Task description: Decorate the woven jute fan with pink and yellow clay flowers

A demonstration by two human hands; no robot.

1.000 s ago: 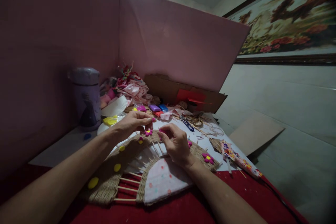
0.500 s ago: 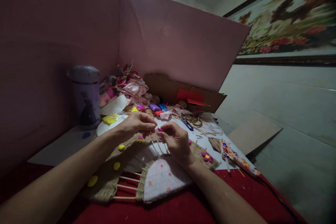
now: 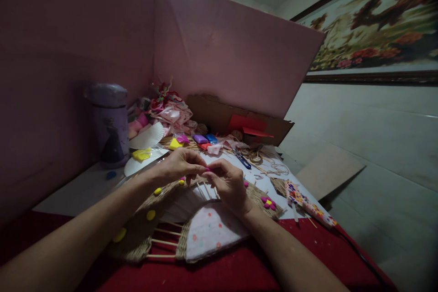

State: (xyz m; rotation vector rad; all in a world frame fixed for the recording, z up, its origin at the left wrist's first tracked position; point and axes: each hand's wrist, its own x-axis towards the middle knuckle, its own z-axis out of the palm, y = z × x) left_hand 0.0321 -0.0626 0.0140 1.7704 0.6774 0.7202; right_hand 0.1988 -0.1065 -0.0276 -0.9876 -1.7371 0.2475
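Note:
Between my fingertips is a small bit of magenta modelling clay (image 3: 207, 169). My left hand (image 3: 181, 164) pinches it from one side, and my right hand (image 3: 230, 185) grips it from the other with thumb and forefinger. Below them lies a fan-shaped woven twine piece (image 3: 137, 237) with bare sticks across its gap and a white dotted fabric centre (image 3: 212, 232). Yellow clay dots (image 3: 151, 215) sit along its left side. On its right end is a magenta clay flower (image 3: 268, 203) with a yellow middle. My hands hide part of the fan's top.
Clay packets (image 3: 200, 139) in several colours lie behind my hands, near blue-handled scissors (image 3: 243, 159). A purple canister (image 3: 110, 127) stands at the left. To the right lies a flowery glue gun (image 3: 308, 203) with a cable. Pink panels (image 3: 222, 45) close off the back and left.
My fingertips, slightly apart before, have come together around the magenta clay. The fan has stayed in place; the whole view has shifted slightly.

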